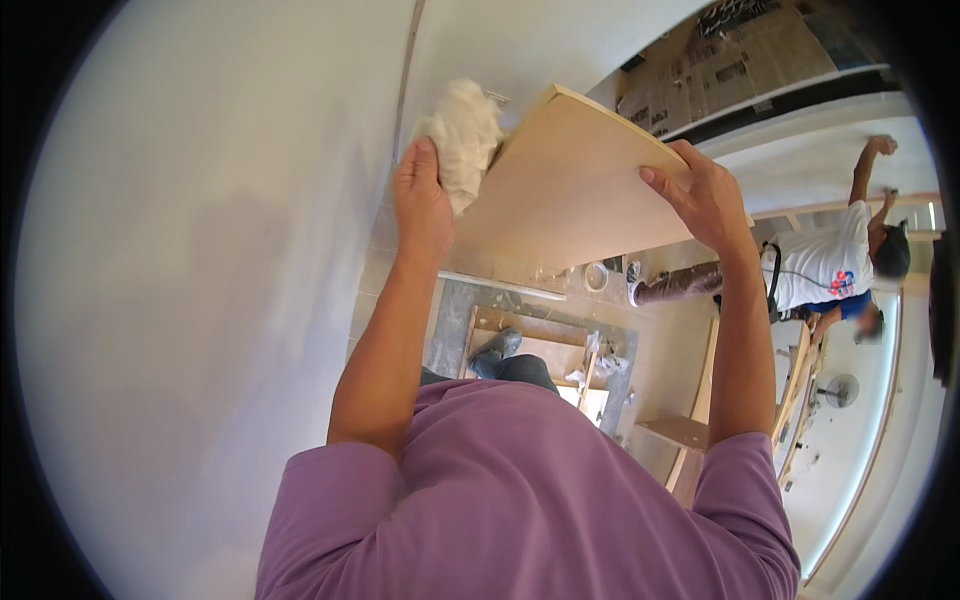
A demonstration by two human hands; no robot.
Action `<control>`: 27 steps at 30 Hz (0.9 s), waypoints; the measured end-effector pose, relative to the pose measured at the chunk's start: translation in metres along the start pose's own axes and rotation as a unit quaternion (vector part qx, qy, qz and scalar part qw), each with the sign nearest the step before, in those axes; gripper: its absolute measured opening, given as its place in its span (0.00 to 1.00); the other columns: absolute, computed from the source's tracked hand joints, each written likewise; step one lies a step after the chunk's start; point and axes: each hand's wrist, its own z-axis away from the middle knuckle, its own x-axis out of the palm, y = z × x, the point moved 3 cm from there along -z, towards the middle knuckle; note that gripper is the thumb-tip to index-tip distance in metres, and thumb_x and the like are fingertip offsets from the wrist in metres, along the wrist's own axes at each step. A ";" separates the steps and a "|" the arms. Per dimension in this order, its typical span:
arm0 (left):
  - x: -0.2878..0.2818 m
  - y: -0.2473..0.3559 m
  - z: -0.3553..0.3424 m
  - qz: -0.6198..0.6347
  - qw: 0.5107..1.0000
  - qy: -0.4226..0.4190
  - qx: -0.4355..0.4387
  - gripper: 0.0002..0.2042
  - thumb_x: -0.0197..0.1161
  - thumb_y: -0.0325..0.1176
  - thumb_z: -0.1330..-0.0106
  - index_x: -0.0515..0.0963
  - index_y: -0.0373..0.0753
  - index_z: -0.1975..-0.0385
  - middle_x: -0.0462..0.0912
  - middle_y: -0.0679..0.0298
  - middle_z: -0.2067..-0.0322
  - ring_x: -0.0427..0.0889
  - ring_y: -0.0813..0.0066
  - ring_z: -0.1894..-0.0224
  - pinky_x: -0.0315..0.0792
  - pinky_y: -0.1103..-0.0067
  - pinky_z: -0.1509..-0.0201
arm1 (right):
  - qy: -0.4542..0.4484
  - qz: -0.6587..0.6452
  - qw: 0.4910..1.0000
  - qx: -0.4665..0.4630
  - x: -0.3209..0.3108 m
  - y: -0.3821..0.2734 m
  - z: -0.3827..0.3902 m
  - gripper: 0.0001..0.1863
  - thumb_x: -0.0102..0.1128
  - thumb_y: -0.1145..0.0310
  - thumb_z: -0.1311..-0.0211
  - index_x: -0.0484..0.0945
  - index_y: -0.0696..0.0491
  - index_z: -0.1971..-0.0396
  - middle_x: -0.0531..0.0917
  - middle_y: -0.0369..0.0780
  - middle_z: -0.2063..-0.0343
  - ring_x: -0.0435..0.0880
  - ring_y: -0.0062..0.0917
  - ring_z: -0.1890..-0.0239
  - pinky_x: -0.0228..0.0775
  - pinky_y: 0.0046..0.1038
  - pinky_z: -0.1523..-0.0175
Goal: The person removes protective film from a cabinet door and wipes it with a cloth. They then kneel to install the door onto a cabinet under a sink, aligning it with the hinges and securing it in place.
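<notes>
A flat, pale tan wooden board (575, 185) is held up in front of me at a tilt. My right hand (705, 195) grips its right edge, with the thumb lying on the near face and the fingers behind. Closed round a bunched cream-white cloth (462, 140) is my left hand (424, 195), its thumb pressed against the cloth. That cloth sits beside the board's left edge; whether it touches the board I cannot tell. The fingers behind the cloth are hidden.
A white wall (200, 260) rises close on my left. Two people work at the right, one in a white shirt (825, 260). A round tub (595, 277) stands on the floor beyond the board. Wooden framing (797, 385) and a fan (840, 391) are at the right.
</notes>
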 end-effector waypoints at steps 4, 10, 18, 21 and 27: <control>0.040 0.005 0.003 -0.258 0.945 -0.121 0.162 0.15 0.52 0.41 0.20 0.78 0.35 0.48 0.84 0.62 0.55 0.81 0.73 0.52 0.75 0.76 0.47 | -0.012 -0.019 0.999 0.029 -0.004 -0.008 0.001 0.28 0.66 0.38 0.39 0.83 0.51 0.58 0.85 0.46 0.75 0.85 0.43 0.69 0.73 0.39 0.62; 0.080 -0.012 -0.007 -0.363 0.845 -0.140 0.367 0.16 0.56 0.40 0.24 0.78 0.36 0.46 0.83 0.56 0.60 0.82 0.58 0.60 0.74 0.67 0.52 | 0.027 -0.005 1.000 0.009 0.001 -0.007 0.001 0.29 0.67 0.38 0.41 0.83 0.51 0.57 0.85 0.45 0.76 0.85 0.41 0.70 0.74 0.38 0.61; -0.017 -0.090 -0.020 -0.370 0.901 -0.074 0.212 0.13 0.55 0.37 0.24 0.79 0.33 0.55 0.80 0.53 0.65 0.79 0.56 0.63 0.73 0.69 0.56 | -0.002 0.016 0.999 0.042 0.001 0.000 -0.026 0.30 0.66 0.36 0.42 0.84 0.50 0.57 0.86 0.44 0.75 0.85 0.41 0.69 0.74 0.39 0.60; 0.054 -0.048 -0.020 -0.392 0.867 -0.049 0.304 0.12 0.55 0.36 0.24 0.79 0.33 0.56 0.79 0.55 0.65 0.79 0.59 0.63 0.72 0.69 0.57 | 0.011 -0.001 0.999 0.046 0.006 0.005 -0.026 0.29 0.66 0.37 0.42 0.84 0.50 0.58 0.87 0.44 0.74 0.86 0.40 0.67 0.75 0.39 0.59; 0.015 -0.078 -0.024 -0.354 0.892 -0.033 0.279 0.11 0.58 0.36 0.25 0.80 0.33 0.58 0.77 0.56 0.66 0.76 0.62 0.64 0.70 0.70 0.59 | 0.060 -0.016 0.998 0.016 0.009 0.003 -0.030 0.29 0.66 0.38 0.42 0.84 0.49 0.56 0.87 0.44 0.71 0.86 0.41 0.65 0.75 0.38 0.59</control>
